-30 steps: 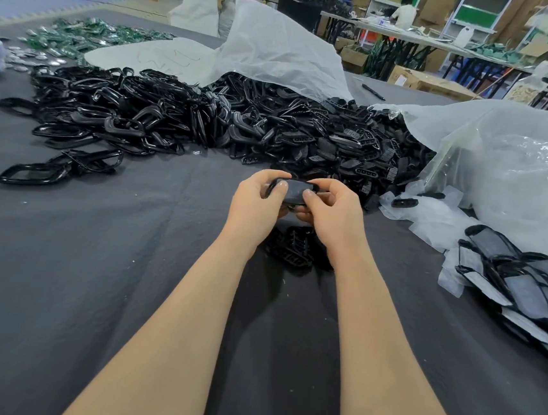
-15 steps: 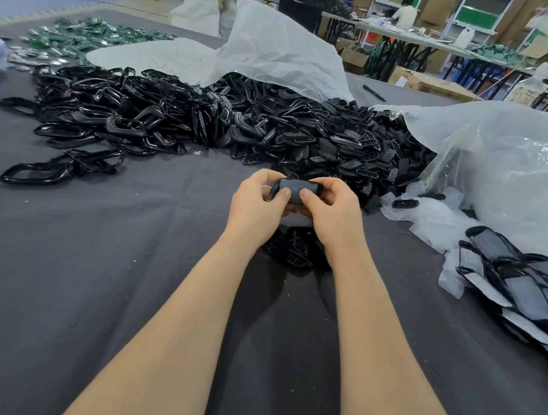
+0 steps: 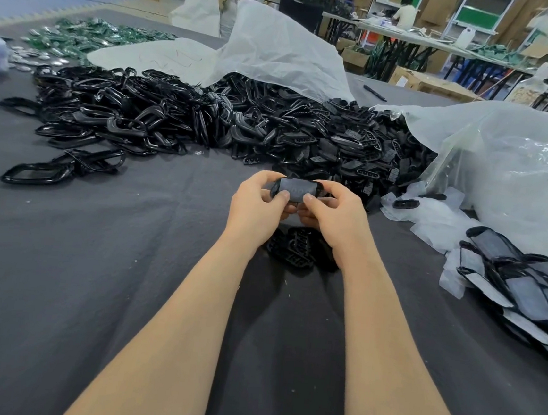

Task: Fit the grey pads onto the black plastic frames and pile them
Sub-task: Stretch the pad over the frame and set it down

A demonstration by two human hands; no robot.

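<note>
Head view: left hand (image 3: 255, 202) and right hand (image 3: 331, 213) grip padded frame (image 3: 296, 190).

Frame pile (image 3: 295, 251) partly hidden behind right hand (image 3: 335, 213); pad stack (image 3: 526, 288) cut by right edge.

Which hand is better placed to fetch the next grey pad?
Right, probably. Both hands grip the padded frame, but the right hand is nearer the grey pads at the right; the left hand would cross over.

One left hand (image 3: 259, 204), one right hand (image 3: 336, 213), one grey pad (image 3: 296, 189), one pen (image 3: 374, 92).
</note>
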